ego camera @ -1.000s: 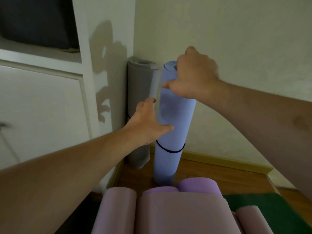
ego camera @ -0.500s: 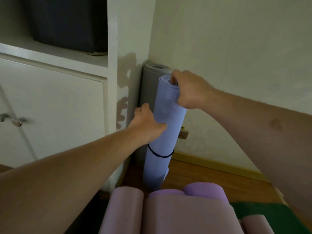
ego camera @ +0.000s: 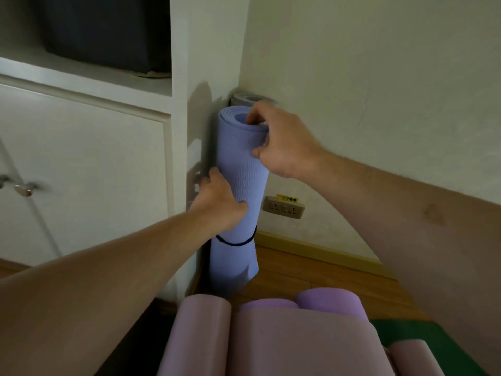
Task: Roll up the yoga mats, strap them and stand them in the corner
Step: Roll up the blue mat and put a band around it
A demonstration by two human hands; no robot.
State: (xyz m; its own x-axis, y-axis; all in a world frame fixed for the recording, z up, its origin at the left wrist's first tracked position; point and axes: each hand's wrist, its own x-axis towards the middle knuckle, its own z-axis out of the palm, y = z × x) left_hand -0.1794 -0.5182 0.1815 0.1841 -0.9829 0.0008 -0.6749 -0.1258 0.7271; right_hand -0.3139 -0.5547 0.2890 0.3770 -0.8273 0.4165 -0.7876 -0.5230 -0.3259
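Where blue mat [ego camera: 238,169] stands — grey mat [ego camera: 245,98] mostly hidden

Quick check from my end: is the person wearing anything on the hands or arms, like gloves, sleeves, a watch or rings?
Nothing worn that shows. The left hand and the right hand are bare, with no gloves and no rings visible. Both forearms are bare as far as the picture's edge: no sleeves, watch or bands.

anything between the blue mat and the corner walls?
Yes. In the head view a rolled grey mat stands in the corner directly behind the blue mat; only its top shows.
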